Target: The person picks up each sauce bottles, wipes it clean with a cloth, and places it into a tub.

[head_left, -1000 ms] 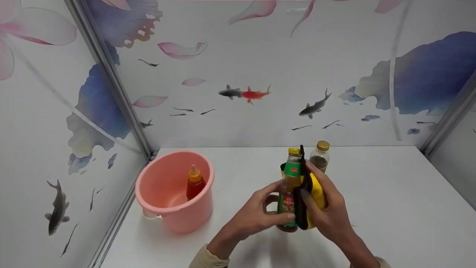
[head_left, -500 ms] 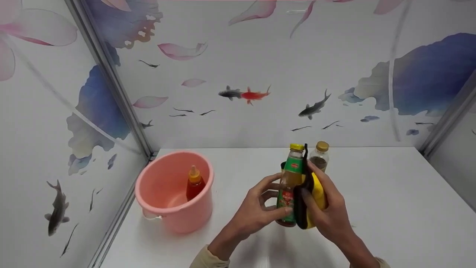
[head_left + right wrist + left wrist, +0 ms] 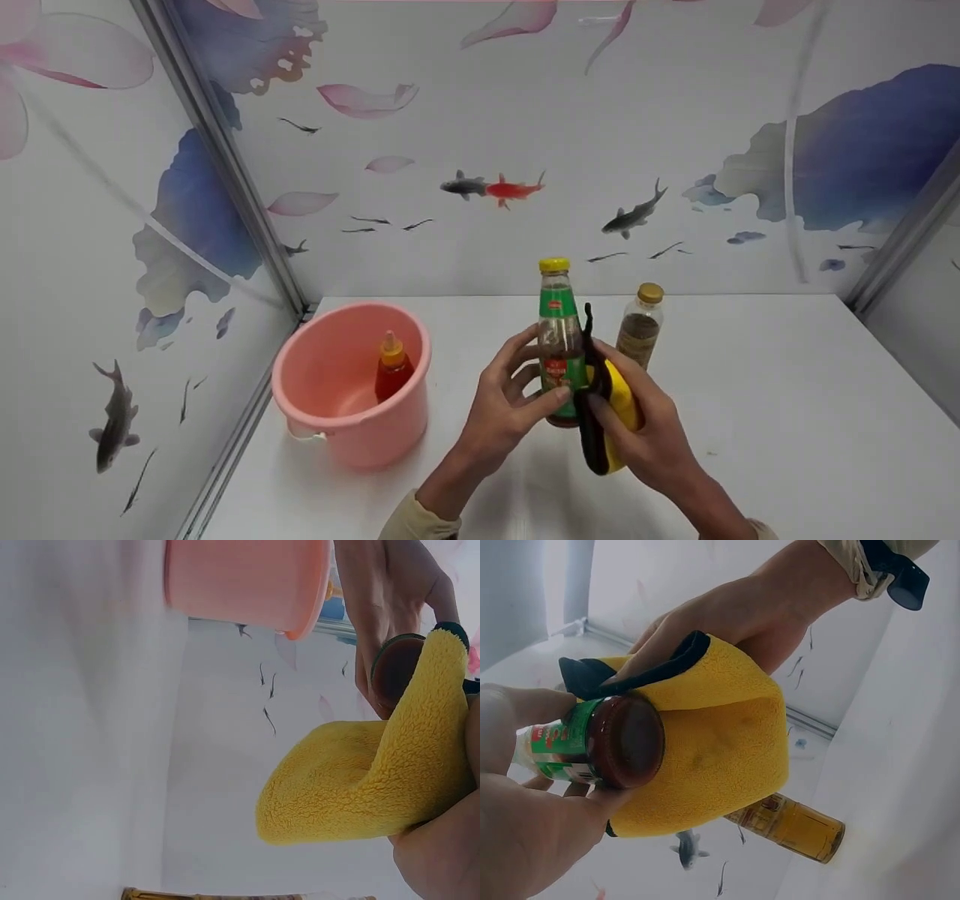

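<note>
My left hand [image 3: 499,409] grips a glass sauce bottle [image 3: 556,319] with green labels and a yellow cap, raised off the table and nearly upright. In the left wrist view the bottle's dark base [image 3: 634,741] faces the camera. A yellow cloth [image 3: 621,397] with a black edge is pinched by my right hand [image 3: 656,431], bunched against the right side of the bottle. The cloth's yellow pile [image 3: 337,787] hangs in folds in the right wrist view. The bottle's lower right side is partly hidden by the cloth.
A pink bucket [image 3: 300,375] stands at the left of the white table [image 3: 787,397], with a red squeeze bottle [image 3: 393,371] with an orange cap inside. Behind my right hand stands a gold-capped glass bottle [image 3: 640,326]. Printed wall panels [image 3: 480,112] enclose the back and sides.
The sauce bottle and both hands have moved left, and the bottle has risen. The cloth has shifted left with it, uncovering more of the gold-capped bottle behind.
</note>
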### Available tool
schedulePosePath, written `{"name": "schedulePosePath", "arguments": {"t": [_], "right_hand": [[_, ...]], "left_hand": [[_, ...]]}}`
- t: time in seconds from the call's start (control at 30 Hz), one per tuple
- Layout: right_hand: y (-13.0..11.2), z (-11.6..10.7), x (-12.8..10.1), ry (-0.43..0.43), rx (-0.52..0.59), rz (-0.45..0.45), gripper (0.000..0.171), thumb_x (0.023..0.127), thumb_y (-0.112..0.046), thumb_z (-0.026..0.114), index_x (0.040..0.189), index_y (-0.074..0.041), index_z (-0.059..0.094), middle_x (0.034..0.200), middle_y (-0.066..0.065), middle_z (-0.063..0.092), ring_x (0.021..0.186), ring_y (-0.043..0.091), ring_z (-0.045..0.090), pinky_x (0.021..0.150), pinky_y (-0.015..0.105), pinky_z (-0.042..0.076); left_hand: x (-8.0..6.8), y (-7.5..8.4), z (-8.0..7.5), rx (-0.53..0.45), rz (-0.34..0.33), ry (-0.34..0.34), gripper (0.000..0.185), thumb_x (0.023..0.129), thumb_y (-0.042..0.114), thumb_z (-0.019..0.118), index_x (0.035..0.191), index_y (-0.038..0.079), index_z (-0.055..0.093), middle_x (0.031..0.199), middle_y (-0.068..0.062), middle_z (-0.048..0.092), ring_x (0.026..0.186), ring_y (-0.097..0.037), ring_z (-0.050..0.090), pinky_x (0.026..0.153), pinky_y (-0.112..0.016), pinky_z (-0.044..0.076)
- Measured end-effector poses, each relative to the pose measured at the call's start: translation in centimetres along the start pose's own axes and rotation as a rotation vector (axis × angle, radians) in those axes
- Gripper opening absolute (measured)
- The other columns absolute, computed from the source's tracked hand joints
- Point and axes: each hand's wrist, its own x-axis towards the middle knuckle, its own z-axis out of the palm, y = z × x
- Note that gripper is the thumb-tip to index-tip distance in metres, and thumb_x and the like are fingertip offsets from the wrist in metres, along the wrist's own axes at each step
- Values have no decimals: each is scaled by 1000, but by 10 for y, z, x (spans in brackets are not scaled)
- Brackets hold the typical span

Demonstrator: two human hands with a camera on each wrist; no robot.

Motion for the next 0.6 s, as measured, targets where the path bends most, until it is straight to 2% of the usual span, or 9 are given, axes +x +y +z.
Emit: {"name": "schedulePosePath", "arguments": {"t": [0.2,0.4,0.6], "right_hand": [[1,1,-1,-2,-15,-3,75,100,0,74,166,-21,45,154,4,60,111,12,63,96,22,58],[-2,2,0,24,-2,-3,77,98,3,76,164,-22,47,155,1,61,112,13,64,97,21,57],[0,1,0,22,3,7,76,99,1,75,165,-21,45,155,2,59,115,13,63,99,20,56]], "left_hand": [[-1,1,0,22,-32,26,73,98,12,79,161,23,42,153,-10,56,136,-29,61,115,-40,55],[-1,-1,-1,53,-56,1,71,99,13,75,161,18,41,154,-10,55,138,-27,60,119,-41,52],[0,-3,0,93,-82,-27,63,103,21,74,158,21,45,153,-6,56,139,-23,59,121,-40,50]]}}
